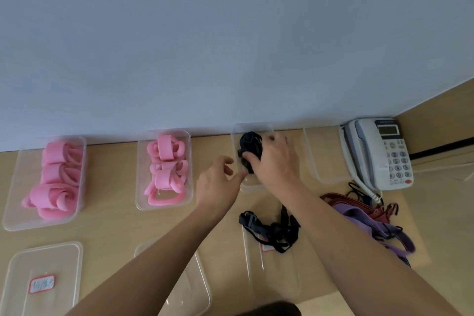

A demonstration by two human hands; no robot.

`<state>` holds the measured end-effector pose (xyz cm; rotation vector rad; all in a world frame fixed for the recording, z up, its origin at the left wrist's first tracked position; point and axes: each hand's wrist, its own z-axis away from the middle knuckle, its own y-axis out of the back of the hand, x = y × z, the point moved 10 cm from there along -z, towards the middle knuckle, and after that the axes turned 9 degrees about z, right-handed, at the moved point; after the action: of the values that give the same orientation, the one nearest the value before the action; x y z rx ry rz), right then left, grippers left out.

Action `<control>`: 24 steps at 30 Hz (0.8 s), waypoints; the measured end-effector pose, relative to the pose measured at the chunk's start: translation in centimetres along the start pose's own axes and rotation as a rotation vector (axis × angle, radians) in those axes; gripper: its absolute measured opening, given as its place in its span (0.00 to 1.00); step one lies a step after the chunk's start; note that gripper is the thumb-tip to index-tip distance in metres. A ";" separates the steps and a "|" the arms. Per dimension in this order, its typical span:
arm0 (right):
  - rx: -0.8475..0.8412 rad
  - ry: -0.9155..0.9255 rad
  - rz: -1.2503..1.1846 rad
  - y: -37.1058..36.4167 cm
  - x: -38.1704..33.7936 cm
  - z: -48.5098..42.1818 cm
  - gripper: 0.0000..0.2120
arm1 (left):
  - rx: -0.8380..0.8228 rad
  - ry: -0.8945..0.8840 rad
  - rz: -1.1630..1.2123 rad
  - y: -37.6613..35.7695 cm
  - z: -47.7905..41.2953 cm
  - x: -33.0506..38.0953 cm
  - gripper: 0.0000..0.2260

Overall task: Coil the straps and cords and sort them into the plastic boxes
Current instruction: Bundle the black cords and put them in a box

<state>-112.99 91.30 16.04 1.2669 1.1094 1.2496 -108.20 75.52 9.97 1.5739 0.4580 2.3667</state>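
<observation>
A coiled black strap lies inside the third clear box by the wall. My right hand reaches into that box and its fingers curl round the near end of the coil. Just left of the box, my left hand hovers with relaxed fingers, a fingertip at the box's near left wall. Loose black straps lie tangled on the table nearer me. A heap of purple and dark red straps sits to the right. Two boxes at the left hold coiled pink straps.
A fourth clear box stands between the black-strap box and a grey desk phone. Clear lids, one with a red-edged label, lie along the near edge. A blue wall backs the table.
</observation>
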 end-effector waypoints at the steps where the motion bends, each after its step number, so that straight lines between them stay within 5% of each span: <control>1: 0.077 -0.004 -0.080 1.2 0.8 1.0 0.23 | 0.037 -0.032 0.002 0.5 0.4 0.2 0.13; 5: 0.233 -0.003 -0.332 3.0 4.8 7.6 0.10 | 0.089 -0.216 -0.016 0.7 3.5 1.4 0.05; 8: -0.030 0.077 -0.337 -0.2 6.0 12.0 0.19 | 0.039 -0.325 -0.098 -0.9 5.9 2.0 0.04; 12: -0.478 0.330 0.010 -6.6 4.8 15.9 0.40 | 0.020 -0.364 -0.128 -2.0 8.0 2.2 0.05; 17: -0.310 0.419 0.027 -6.4 4.4 15.3 0.18 | 0.053 -0.311 -0.097 -1.7 8.9 2.3 0.06; 20: -0.170 0.425 -0.062 -4.4 4.9 15.2 0.13 | 0.099 -0.295 -0.021 -1.2 9.9 2.8 0.06; 24: -0.018 0.301 -0.425 1.5 6.9 14.7 0.08 | 0.168 -0.299 0.125 -0.4 11.8 4.2 0.06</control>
<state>-98.07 97.35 18.55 0.7849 1.4887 1.1378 -98.90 78.88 17.62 2.0473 0.5168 2.1716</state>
